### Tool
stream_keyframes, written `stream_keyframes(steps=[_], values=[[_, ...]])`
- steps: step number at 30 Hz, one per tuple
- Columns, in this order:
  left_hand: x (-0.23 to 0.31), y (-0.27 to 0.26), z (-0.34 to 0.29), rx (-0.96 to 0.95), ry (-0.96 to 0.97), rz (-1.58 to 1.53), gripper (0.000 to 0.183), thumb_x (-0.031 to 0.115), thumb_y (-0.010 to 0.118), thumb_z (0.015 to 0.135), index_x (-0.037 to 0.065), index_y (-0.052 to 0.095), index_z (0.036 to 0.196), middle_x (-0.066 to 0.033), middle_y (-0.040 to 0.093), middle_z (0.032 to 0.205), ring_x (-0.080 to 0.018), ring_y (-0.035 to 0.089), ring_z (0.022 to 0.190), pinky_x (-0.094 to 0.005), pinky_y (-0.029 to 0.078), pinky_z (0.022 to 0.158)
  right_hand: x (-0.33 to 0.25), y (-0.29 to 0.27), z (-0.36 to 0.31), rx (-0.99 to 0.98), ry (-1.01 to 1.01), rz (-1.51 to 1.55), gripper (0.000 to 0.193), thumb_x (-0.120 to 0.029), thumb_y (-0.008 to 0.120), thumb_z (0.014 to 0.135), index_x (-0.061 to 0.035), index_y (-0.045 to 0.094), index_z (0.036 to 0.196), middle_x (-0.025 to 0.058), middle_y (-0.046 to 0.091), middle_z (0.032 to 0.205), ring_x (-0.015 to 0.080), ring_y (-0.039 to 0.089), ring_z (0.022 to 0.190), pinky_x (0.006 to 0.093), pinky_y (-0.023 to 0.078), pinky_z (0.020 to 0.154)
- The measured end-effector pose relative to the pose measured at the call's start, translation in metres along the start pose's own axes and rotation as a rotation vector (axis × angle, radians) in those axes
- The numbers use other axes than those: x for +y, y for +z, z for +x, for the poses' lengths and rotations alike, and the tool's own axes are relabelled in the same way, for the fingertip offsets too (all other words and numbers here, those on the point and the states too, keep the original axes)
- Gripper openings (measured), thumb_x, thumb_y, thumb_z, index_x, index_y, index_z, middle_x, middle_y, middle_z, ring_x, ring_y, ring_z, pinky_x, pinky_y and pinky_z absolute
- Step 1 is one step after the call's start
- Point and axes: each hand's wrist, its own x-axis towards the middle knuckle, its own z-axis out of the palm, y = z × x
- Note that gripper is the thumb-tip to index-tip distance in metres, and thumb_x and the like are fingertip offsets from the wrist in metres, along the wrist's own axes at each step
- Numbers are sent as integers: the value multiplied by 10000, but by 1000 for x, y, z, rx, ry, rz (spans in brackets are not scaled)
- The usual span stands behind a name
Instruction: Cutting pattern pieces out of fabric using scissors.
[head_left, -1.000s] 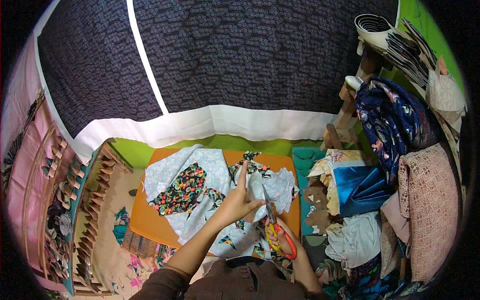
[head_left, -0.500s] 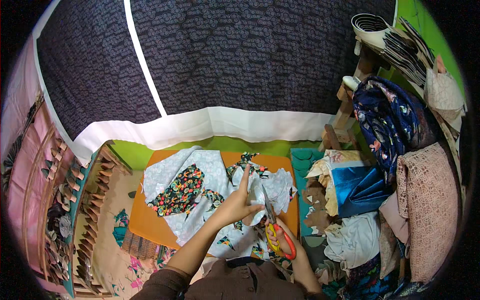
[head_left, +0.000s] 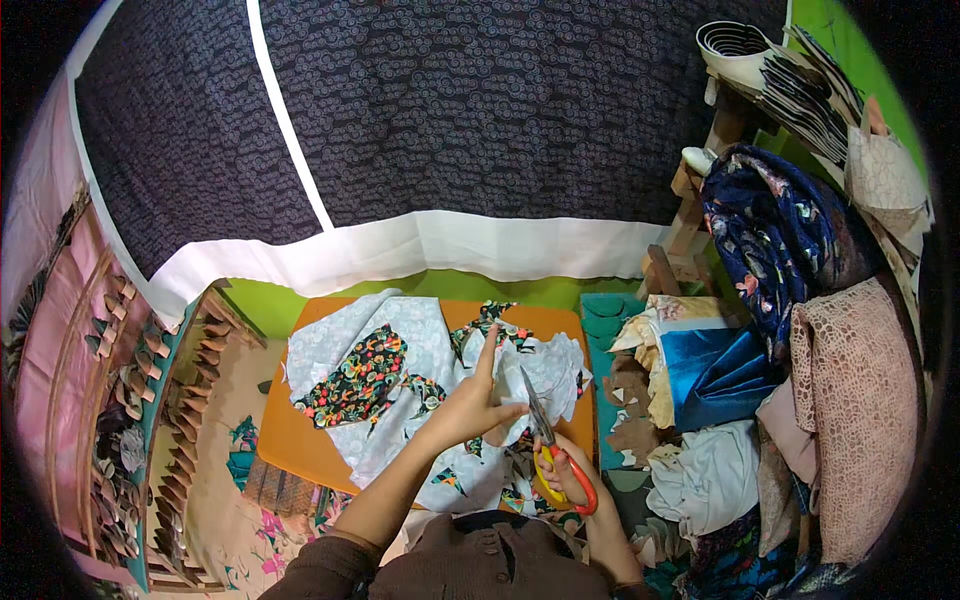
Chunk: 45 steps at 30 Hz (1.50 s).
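My right hand (head_left: 572, 474) grips a pair of scissors (head_left: 542, 425) by the red and yellow handles. Its blades point up and away, nearly closed, beside the white-backed fabric piece (head_left: 510, 385). That piece is in my left hand (head_left: 470, 408), whose index finger stretches forward and whose thumb points right toward the blades. The remaining left fingers are mostly hidden. Under and around both hands, pale-backed cloth (head_left: 420, 322) covers much of the orange table (head_left: 300, 445). A black floral fabric piece (head_left: 365, 375) lies on it to the left, with smaller floral scraps nearby.
Folded shiny blue fabric (head_left: 715, 370), a crumpled white cloth (head_left: 705, 480) and other textiles are piled at the right. Wooden racks holding shoe lasts (head_left: 185, 425) stand at the left. A dark patterned curtain (head_left: 480, 110) hangs behind the table.
Both hands keep almost the same position, with the scissors still beside the fabric piece. The whole view has shifted very slightly.
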Motion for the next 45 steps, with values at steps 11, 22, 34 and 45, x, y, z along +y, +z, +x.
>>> stream_keyframes(steps=[11,22,34,45], values=[[-2,8,0,169,-57,-148,963,126,676,680,72,-30,1333,-177,542,923,-167,549,663,-277,446,592,20,-13,6,46,62,-2,568,-547,473,767,-57,419,1049,-48,364,653,33,343,537,166,295,457],[4,6,4,59,-49,-220,989,118,691,661,78,-32,1334,-252,313,1247,-249,454,1019,-308,369,852,29,-10,11,-80,-42,125,678,-632,446,714,-80,335,1092,-23,328,750,41,310,567,160,297,483],[6,4,13,4,-68,-252,934,90,649,696,72,-35,1331,-105,555,675,-135,509,599,-245,414,569,5,-12,5,43,-9,79,525,-559,460,765,-86,433,993,-61,341,641,13,317,503,150,264,421],[10,10,14,157,-134,-70,939,187,671,694,66,-10,1328,-175,588,796,-211,544,625,-275,434,599,23,-14,8,123,-153,-236,537,-545,409,802,-45,430,997,-39,365,664,60,349,572,201,300,492]])
